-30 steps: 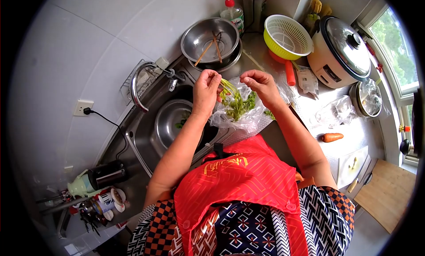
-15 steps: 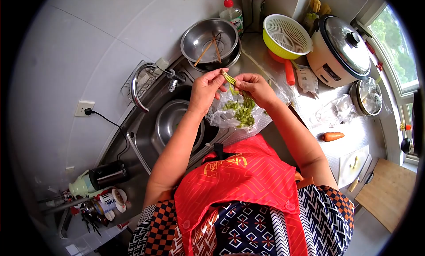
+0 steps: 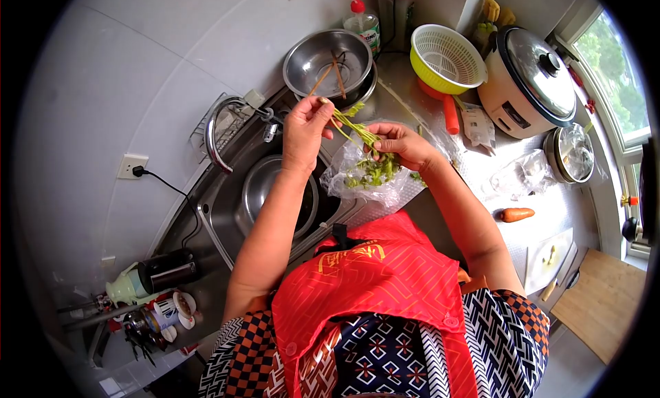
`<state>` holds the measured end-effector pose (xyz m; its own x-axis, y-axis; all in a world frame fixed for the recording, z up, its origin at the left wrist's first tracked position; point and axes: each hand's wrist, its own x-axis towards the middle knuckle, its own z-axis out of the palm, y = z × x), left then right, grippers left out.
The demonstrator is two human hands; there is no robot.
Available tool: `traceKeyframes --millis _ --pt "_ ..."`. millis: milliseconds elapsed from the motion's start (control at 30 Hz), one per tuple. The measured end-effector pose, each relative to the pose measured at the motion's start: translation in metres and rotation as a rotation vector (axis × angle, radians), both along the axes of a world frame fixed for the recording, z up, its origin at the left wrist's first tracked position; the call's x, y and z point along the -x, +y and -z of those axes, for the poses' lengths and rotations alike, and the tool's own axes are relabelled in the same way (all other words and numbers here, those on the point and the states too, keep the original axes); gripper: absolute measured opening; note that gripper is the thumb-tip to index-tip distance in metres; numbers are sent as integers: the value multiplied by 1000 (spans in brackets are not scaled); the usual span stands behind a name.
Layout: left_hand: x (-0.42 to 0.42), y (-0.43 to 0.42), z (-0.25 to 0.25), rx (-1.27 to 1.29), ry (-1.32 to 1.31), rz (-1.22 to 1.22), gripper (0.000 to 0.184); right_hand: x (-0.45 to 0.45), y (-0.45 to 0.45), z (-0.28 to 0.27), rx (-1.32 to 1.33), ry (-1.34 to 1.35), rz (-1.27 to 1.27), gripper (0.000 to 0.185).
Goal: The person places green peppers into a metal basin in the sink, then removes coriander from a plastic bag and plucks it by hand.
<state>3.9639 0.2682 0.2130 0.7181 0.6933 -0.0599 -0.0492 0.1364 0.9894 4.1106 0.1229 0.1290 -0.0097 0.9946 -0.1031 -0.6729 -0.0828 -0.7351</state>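
Note:
Thin green stems with small leaves, like a bunch of coriander (image 3: 352,126), stretch between my two hands above the counter. My left hand (image 3: 306,133) pinches the stems near their ends at the upper left. Farther down, by the leaves, my right hand (image 3: 404,146) has its fingers closed round the bunch. Under the hands a clear plastic bag (image 3: 338,178) lies at the sink's edge. Leaves hang over the bag, and I cannot tell which of them lie in it.
Left of the bag, a metal basin (image 3: 265,181) sits in the sink (image 3: 218,226) below the faucet (image 3: 210,140). Behind are a steel bowl (image 3: 302,57) with chopsticks and a yellow colander (image 3: 433,69). A rice cooker (image 3: 512,99), carrot (image 3: 517,214) and cutting board (image 3: 598,298) are on the right.
My left hand has moved left and slightly up with the stem ends, away from my right hand. My right hand has shifted a little right and down. More stem length shows between them.

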Motion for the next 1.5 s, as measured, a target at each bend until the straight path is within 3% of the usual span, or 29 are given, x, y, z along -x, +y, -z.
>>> traceKeyframes --millis 233,433,567,667,700,833,867,933,1100,1500 --pt "7 16 0 10 -54 -27 8 -2 -6 10 75 4 80 27" --pt "10 17 1 10 -52 -12 6 -11 -8 11 121 -63 34 49" --pt "10 14 1 14 -60 -1 6 -2 -4 -5 137 -112 101 44" --pt "11 13 0 4 -64 -32 7 2 2 -2 -10 -461 385 30" --pt "12 14 -1 2 -61 -44 7 4 3 -2 -14 -380 497 17" --pt "13 15 -2 6 -72 -96 8 17 -14 -11 -33 -678 612 27" --pt "13 15 -1 9 -80 -109 8 21 -15 -13 -114 -1088 680 29" --pt "13 15 -1 4 -68 -141 8 32 -16 -10 -64 -1253 627 30" --pt "15 17 -2 -3 -45 -158 8 32 -17 9 186 -986 513 21" --pt "29 17 16 44 98 -27 8 6 -23 20 122 -91 604 9"
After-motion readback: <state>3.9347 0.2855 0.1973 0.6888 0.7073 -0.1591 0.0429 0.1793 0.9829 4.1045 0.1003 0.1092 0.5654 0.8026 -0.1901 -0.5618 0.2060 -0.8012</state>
